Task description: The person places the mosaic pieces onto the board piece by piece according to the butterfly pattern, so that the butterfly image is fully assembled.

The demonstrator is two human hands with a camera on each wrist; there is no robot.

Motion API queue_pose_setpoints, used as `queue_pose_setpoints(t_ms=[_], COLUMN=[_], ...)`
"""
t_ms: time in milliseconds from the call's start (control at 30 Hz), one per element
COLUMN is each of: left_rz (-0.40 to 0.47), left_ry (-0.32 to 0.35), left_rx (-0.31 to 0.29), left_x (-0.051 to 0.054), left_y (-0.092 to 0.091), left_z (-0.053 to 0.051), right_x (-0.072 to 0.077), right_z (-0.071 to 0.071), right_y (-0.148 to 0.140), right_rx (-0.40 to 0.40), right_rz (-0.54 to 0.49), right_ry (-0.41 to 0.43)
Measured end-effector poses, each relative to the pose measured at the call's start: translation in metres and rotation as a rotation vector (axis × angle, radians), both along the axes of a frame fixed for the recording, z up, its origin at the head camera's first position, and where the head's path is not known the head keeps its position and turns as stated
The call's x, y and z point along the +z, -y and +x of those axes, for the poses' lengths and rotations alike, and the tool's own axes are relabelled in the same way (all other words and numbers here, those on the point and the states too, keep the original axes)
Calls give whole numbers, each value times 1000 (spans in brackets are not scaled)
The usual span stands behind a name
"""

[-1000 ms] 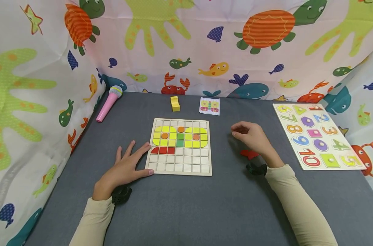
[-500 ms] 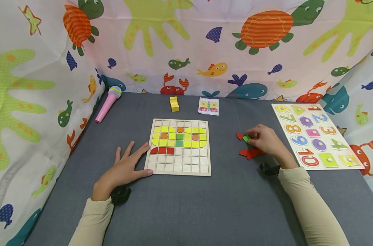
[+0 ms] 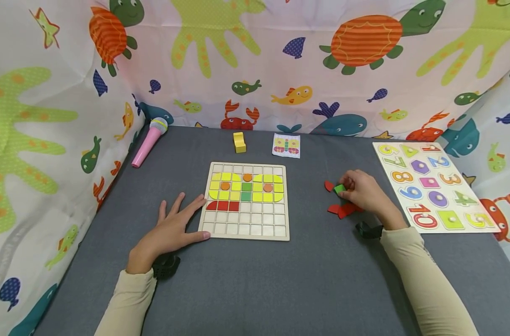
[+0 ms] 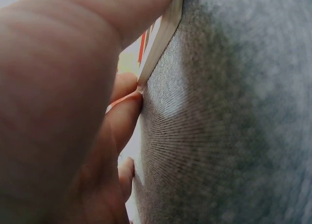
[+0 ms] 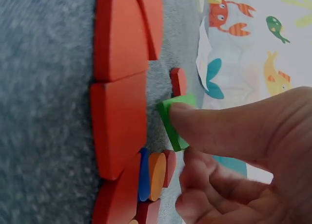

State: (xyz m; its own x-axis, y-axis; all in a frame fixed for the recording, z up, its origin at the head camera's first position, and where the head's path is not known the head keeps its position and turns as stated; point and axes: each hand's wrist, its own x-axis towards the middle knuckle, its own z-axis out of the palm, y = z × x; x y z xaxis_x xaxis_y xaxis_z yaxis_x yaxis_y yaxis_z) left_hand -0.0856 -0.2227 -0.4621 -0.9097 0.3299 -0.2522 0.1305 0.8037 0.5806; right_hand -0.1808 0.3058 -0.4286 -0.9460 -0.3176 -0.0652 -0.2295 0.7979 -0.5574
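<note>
My right hand (image 3: 362, 190) pinches a green square block (image 5: 169, 121) between thumb and fingers, low over the cloth. Around it lie several red pieces (image 5: 119, 124), some with curved edges, plus a blue piece (image 5: 144, 175) and an orange piece (image 5: 156, 176). The hand hides part of this group in the head view. My left hand (image 3: 171, 231) rests with spread fingers against the left edge of a wooden grid board (image 3: 263, 229). Set in the grid are yellow tiles (image 3: 225, 176), green tiles (image 3: 246, 191), orange discs (image 3: 247, 177) and a row of red tiles (image 3: 223, 206) below them.
Behind the board stand a yellow block (image 3: 239, 142) and a butterfly pattern card (image 3: 286, 145). A pink toy microphone (image 3: 149, 142) lies at the back left. A number puzzle board (image 3: 435, 186) lies at the right. A printed curtain (image 3: 272, 60) surrounds the grey table.
My right hand has moved right, from beside the board to the loose pieces, and pinches the green block. Over the last half second it barely moves. My left hand stays put.
</note>
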Motion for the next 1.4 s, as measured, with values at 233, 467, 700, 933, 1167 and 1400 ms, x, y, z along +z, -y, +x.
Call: queue_pose_setpoints(t_ms=[233,467,700,933,1167,1400], left_rz=[3,1,-7,-4,7,-1], left_ry=[0,-19,-28,-34,-39,-44], left_rx=[-3,-3,-5,-10,-15,-12], left_x=[0,2,0,-1,2,2], left_y=[-1,-3,-3,-2,1,1], left_z=[1,2,2,1,2,1], right_x=[3,3,-1,-3,-2,-2], right_z=[3,5,4,6,14,19], right_y=[0,7,42,91,141,183], right_rx=[-59,-55,-9,70,146,224], right_rz=[-80,-243,-430,-496,-509,-409], right_ry=[5,90,188,267,215,48])
